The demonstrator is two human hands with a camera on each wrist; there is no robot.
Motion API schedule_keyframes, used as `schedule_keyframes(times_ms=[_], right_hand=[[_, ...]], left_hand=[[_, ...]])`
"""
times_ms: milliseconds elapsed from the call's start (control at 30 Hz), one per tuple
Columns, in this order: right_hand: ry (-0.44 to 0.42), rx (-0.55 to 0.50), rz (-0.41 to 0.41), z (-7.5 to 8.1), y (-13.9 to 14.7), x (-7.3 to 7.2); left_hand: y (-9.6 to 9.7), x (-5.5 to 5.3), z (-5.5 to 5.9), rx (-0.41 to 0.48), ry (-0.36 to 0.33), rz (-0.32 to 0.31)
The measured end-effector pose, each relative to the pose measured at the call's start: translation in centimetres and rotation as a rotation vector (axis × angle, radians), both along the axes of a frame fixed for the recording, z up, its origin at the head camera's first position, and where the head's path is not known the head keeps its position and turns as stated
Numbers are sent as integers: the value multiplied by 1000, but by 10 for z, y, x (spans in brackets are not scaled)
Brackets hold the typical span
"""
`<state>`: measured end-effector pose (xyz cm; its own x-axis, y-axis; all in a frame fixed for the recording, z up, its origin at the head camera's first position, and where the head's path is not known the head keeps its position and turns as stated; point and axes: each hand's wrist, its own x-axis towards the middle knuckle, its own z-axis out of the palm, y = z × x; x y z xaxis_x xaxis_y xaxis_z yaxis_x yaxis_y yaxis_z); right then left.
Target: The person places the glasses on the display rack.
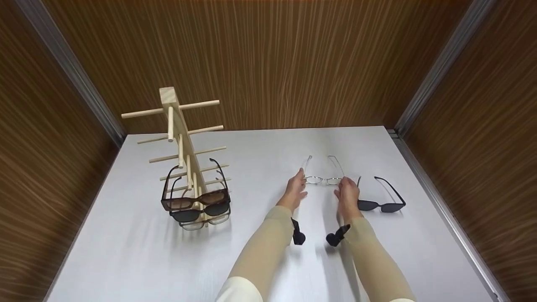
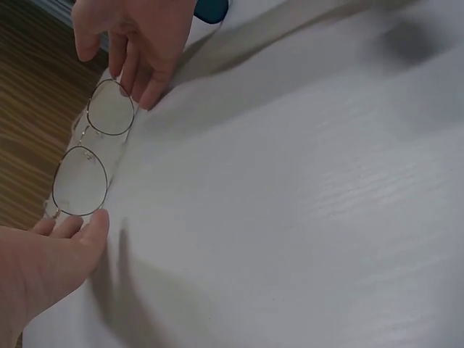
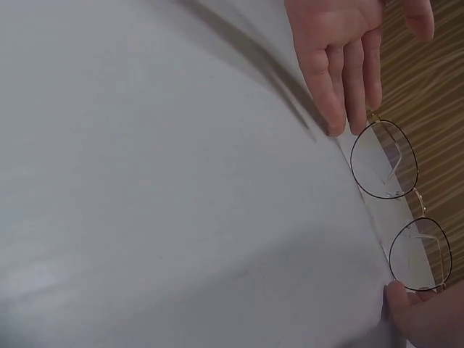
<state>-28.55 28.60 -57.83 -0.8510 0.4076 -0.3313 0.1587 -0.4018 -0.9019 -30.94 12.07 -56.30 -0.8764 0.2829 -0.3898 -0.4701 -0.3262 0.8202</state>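
Observation:
Thin metal-rimmed eyeglasses (image 1: 324, 180) with clear lenses are on the white table, temples unfolded and pointing away from me. My left hand (image 1: 294, 189) is at their left hinge, its fingers nearly straight and the thumb spread apart in the right wrist view. On the opposite end is my right hand (image 1: 349, 195), fingertips beside the right lens and loosely bent. Both wrist views show the round dark rims (image 2: 80, 181) (image 3: 420, 254) between the two hands. Whether the fingertips touch the frame is hard to tell.
Black sunglasses (image 1: 381, 206) lie unfolded just right of my right hand. At the left stands a wooden display rack (image 1: 184, 130) with several pegs. Brown tinted sunglasses (image 1: 180, 204), dark sunglasses (image 1: 186, 215) and clear eyeglasses (image 1: 193, 226) hang low on it. Wood-grain walls (image 1: 268, 63) enclose the table.

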Motion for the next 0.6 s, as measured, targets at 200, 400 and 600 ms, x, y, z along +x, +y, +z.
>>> schedule_keyframes(times_ms=[200, 400, 600], right_hand=[[6, -61, -74, -2, -3, -2], [-31, -44, -56, -4, -6, 0], [-59, -45, -11, -4, -9, 4]], left_hand=[[-4, -2, -1, -35, -17, 7], [-7, -3, -4, -116, 1, 55], [-7, -5, -7, -131, 14, 120]])
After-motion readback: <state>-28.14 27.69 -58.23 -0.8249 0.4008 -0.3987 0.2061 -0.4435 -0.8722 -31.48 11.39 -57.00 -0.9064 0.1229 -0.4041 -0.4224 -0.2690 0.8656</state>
